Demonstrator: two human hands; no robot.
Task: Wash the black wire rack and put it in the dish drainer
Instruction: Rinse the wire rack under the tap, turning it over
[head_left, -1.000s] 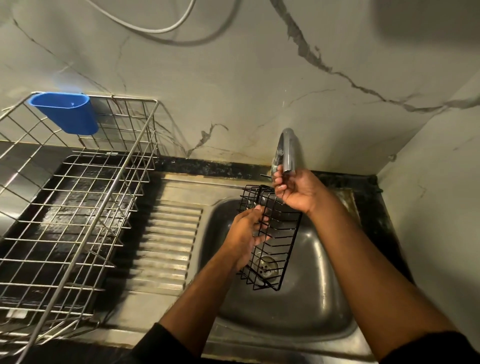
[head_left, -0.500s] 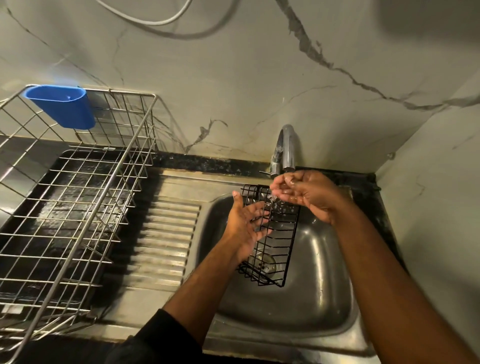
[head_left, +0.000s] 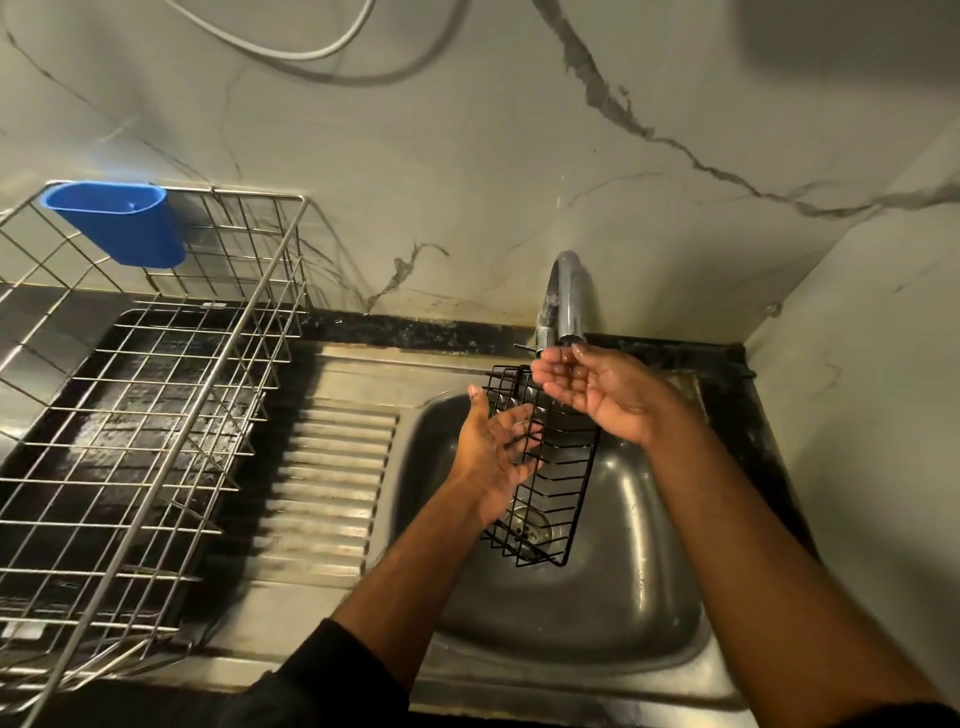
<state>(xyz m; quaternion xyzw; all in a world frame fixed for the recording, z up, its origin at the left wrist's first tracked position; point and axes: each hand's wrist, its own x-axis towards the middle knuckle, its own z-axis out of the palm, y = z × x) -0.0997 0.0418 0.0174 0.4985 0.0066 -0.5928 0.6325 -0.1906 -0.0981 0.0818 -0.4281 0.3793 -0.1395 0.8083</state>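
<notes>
Head view: the rack (head_left: 548, 467) stands tilted in the sink (head_left: 597, 613), its top end by the tap (head_left: 566, 301) and its lower end near the drain. Neither hand appears to grip it, so the likely risk is that it slides or tips down into the basin, since wet wire on wet steel has little hold. A second risk is splashing from water hitting the cupped palm. The left hand (head_left: 493, 447) is spread, palm up, fingers straight, just in front of the rack; whether it touches the wire I cannot tell. The right hand (head_left: 592, 389) is open and slightly cupped under the spout, holding nothing. The drainer (head_left: 156, 415) sits well apart on the left, with a blue cup (head_left: 117, 223) hung on its rim.
</notes>
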